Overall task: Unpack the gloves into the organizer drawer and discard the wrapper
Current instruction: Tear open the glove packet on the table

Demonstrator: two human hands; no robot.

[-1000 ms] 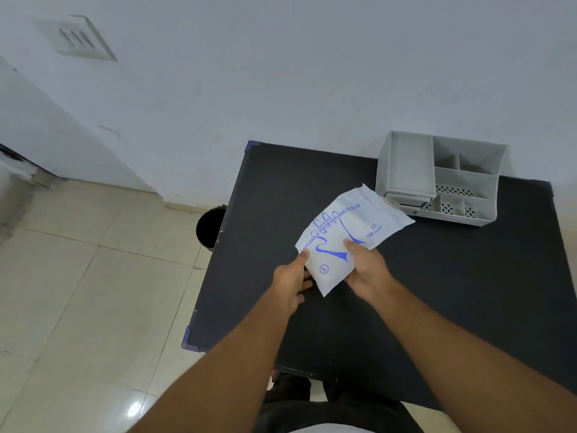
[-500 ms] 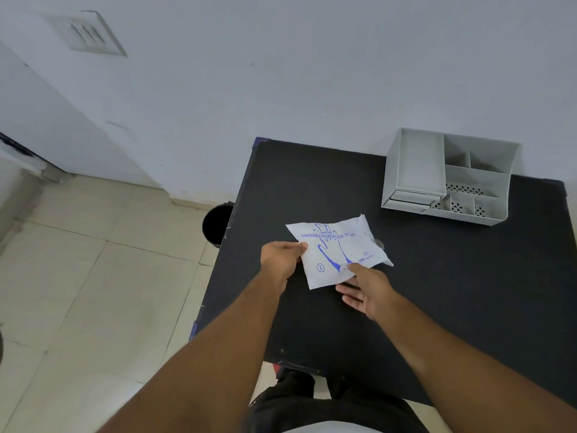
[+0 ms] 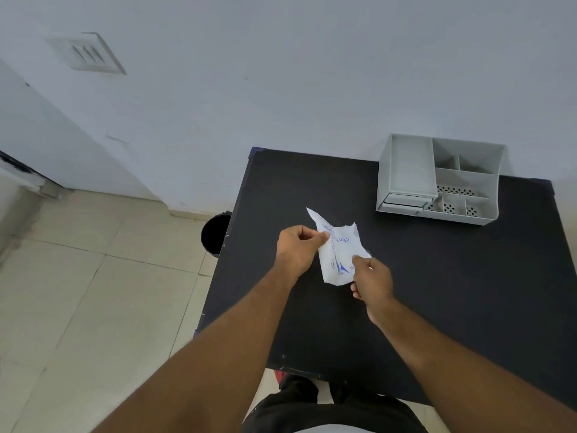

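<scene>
Your left hand (image 3: 296, 248) and right hand (image 3: 371, 276) each pinch an opposite side of the white, blue-printed paper glove wrapper (image 3: 338, 251) above the black table (image 3: 468, 292), pulling apart to tear it (its top edge looks ragged); the grey plastic organizer (image 3: 437, 179) waits far right.

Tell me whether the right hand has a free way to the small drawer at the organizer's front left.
Probably yes. The black tabletop between the right hand and the drawer of the grey organizer lies bare, but that hand is busy pinching the glove packet with the left hand.
</scene>
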